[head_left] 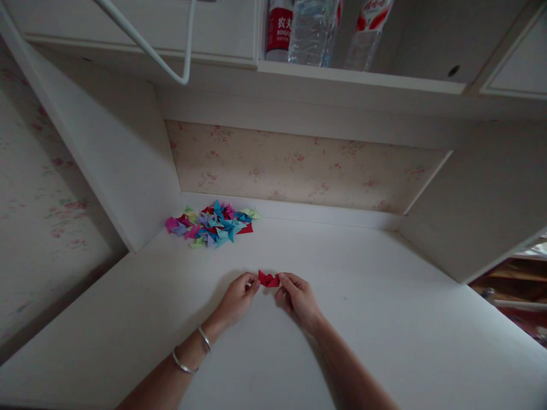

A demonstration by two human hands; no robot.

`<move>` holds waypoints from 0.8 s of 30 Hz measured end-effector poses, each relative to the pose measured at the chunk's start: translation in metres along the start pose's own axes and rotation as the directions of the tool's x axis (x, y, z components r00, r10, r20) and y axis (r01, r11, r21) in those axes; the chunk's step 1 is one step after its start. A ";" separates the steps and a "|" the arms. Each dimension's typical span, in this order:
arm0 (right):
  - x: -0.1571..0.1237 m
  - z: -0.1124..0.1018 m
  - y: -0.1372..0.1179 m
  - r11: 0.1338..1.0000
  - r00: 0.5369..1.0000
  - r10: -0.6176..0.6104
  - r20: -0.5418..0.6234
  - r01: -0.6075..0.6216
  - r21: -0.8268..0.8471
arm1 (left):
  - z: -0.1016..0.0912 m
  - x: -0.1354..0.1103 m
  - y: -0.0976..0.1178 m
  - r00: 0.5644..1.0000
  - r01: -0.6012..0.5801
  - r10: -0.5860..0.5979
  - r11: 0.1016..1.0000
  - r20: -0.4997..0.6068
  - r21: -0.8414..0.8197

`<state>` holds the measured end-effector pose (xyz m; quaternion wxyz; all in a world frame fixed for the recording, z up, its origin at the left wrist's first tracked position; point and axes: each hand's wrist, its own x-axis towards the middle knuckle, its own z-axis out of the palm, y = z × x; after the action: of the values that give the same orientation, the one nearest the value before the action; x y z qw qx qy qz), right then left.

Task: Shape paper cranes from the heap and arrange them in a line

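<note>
A small folded red origami piece, with pointed ends and a raised middle, is held just over the white desk. My left hand pinches its left end between thumb and fingers. At its right end, my right hand grips it the same way, fingers curled beneath. Farther back on the left lies a pile of colourful folded paper pieces in blue, pink, purple, green and red, apart from both hands.
Above the desk, an overhead shelf holds several plastic bottles. A white metal rod hangs down at the upper left. White side panels bound the desk left and right, with a floral back wall between.
</note>
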<state>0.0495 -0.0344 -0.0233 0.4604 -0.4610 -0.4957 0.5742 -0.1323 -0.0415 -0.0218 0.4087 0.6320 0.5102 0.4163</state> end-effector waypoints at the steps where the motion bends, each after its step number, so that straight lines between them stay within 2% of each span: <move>1: 0.000 0.000 -0.001 1.000 1.000 0.004 -0.002 -0.004 -0.011 | 0.000 0.000 -0.001 1.000 -0.011 0.011 1.000 0.003 0.004; 7: -0.002 0.001 -0.003 0.999 1.000 -0.013 0.005 0.013 -0.039 | 0.000 0.004 -0.007 0.998 -0.060 0.060 0.998 0.010 0.012; 24: -0.003 0.002 -0.006 0.998 0.999 -0.040 -0.030 0.039 -0.043 | 0.003 0.001 -0.002 0.998 -0.069 0.069 0.995 0.004 0.070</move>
<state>0.0481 -0.0373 -0.0171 0.4694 -0.4696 -0.5094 0.5473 -0.1296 -0.0410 -0.0243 0.3721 0.6635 0.5019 0.4115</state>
